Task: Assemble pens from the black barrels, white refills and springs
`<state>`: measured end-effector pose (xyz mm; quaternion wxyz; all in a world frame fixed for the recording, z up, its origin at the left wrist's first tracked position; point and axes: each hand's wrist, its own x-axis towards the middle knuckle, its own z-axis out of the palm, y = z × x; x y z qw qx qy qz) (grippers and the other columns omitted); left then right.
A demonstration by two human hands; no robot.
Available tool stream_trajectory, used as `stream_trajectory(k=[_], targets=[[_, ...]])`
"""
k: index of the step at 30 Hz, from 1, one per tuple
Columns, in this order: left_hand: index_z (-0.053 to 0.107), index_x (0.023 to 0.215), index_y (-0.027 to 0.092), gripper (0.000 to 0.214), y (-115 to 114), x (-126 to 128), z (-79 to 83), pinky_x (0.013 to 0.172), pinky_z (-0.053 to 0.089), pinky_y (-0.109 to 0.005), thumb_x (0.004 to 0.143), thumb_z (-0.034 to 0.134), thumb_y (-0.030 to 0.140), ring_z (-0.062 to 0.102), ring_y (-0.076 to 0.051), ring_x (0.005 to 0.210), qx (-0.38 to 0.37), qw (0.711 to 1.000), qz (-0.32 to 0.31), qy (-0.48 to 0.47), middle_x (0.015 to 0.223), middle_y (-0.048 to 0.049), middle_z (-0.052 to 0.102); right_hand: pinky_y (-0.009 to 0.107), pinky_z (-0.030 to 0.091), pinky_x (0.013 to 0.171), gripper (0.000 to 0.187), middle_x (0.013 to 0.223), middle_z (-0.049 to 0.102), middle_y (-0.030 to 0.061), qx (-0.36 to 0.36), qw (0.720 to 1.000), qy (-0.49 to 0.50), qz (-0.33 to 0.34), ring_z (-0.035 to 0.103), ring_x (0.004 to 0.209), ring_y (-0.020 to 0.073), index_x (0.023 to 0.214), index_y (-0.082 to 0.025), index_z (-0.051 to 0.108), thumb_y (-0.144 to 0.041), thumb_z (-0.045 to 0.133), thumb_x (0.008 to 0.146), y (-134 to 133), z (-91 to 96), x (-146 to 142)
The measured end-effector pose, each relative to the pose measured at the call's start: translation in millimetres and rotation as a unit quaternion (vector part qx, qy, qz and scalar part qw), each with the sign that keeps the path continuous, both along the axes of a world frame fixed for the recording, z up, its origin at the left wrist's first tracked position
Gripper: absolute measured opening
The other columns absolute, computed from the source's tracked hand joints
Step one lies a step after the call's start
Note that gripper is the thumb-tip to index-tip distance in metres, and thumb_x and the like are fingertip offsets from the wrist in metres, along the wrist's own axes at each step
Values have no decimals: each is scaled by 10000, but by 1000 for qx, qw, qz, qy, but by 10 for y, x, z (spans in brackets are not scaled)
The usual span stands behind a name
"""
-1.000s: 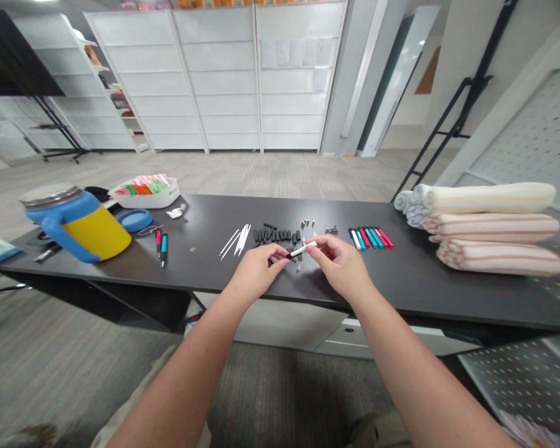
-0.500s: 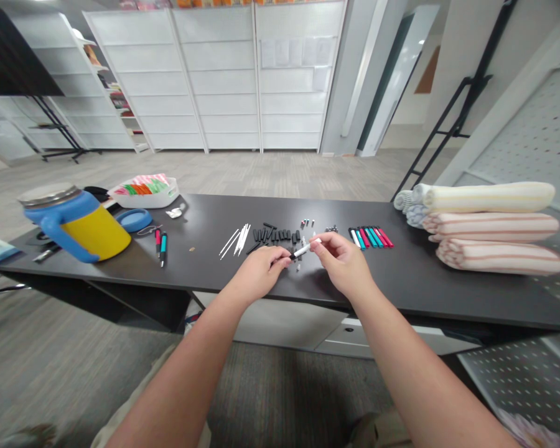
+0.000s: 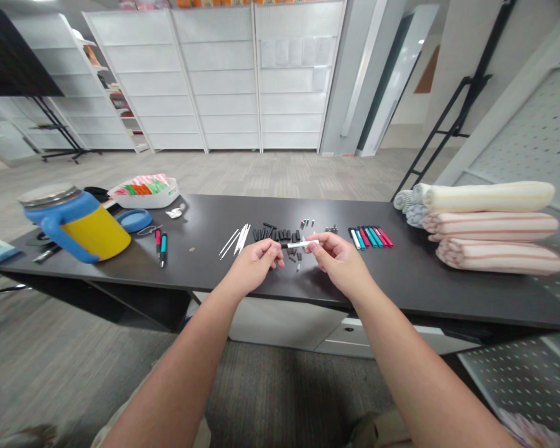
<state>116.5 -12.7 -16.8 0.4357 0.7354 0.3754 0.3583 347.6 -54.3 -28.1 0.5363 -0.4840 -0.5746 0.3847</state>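
The white-and-black pen (image 3: pixel 302 244) has swung level, left hand (image 3: pixel 257 259) pinching its black end, right hand (image 3: pixel 340 256) its white: parts in line!

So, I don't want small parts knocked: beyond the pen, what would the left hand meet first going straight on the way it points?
Past the pen, the left hand would probably meet the short black pieces on the table first; its height above them is unclear, so it might pass over.

A slim white pen barrel (image 3: pixel 301 244), black section (image 3: pixel 284 246) at one end, spans nearly level between left hand (image 3: pixel 256 262) and right hand (image 3: pixel 340 257) above the tabletop (image 3: pixel 200 218).
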Motion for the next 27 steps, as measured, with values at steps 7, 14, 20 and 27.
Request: stream_trajectory(k=[7,14,20,27], targets=[[635,808,203,488,22,13,-43,723,479,-281,1023,461,605,606,-157,691,-16,999,34,-32,754,-26,709,268,437,584,408,937,768,59,-19,999,-22,38,626,695,147,1079,-196,694,-538,753,866,-21,43,-43],[598,945,212,299,5,31,-18,698,460,-260,992,573,507,595,-141,682,-38,998,31,-48,757,1,706,269,415,566,420,923,766,60,-15,999,-8,29,586,647,133,1084,-195,676,-548,746,867,-15,33,-34],[619,900,214,340,13,21,-26,708,468,-275,1017,503,511,603,-150,676,-4,999,33,-15,747,-5,706,268,396,558,421,918,751,51,-14,1000,-9,24,553,629,128,1086,-199,669,-553,738,869,-14,32,-30],[584,822,217,403,22,22,-31,705,476,-280,1034,459,536,610,-152,675,1,999,34,-19,738,-10,704,267,375,543,417,887,722,32,-17,999,-3,28,482,585,112,1083,-203,669,-556,737,871,-20,31,-29]])
